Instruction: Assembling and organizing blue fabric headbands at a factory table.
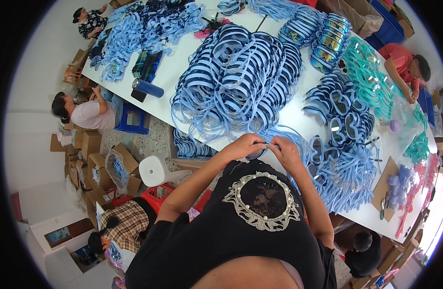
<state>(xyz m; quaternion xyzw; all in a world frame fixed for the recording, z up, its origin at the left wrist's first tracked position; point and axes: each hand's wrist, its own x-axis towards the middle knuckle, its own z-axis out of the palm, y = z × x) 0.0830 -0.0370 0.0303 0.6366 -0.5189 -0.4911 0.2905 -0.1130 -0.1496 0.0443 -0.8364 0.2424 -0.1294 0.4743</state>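
Head view, only one. Left hand [246, 146] and right hand [286, 154] meet in front of the chest, at the near edge of the white table [293, 114]. Both in a thumb-and-finger pinch, closed down, tips nearly together. Between them: a short bit of pale blue strap [265, 146]. A dark, curved lens-like piece [254, 154] sits just below the fingers; can't tell if it's joined to the strap.

Step in hand, my read: two-handed strap handling on one goggle, threading or straightening. Fingers hide which. Next move calls for one pinch holding firm while the other shifts along the strap, clear of the loose straps close by. Snagging is the likely risk.

Materials: strap looks flat, matte, rubbery, floppy. The big goggle pile [233, 77] beyond the hands is nested rows, pale blue bands alternating with dark, straps looping out in glossy tangles. To the right, blue goggles [344, 103] with rounded openings, plus a limp, stringy strap bundle [349, 180]. Mirrored goggles [330, 41] farther back: smooth, yellow-green sheen. Teal goggles [370, 79] at the right look translucent, shiny. Flat brown cardboard [385, 185] at the right end, matte and stiff.
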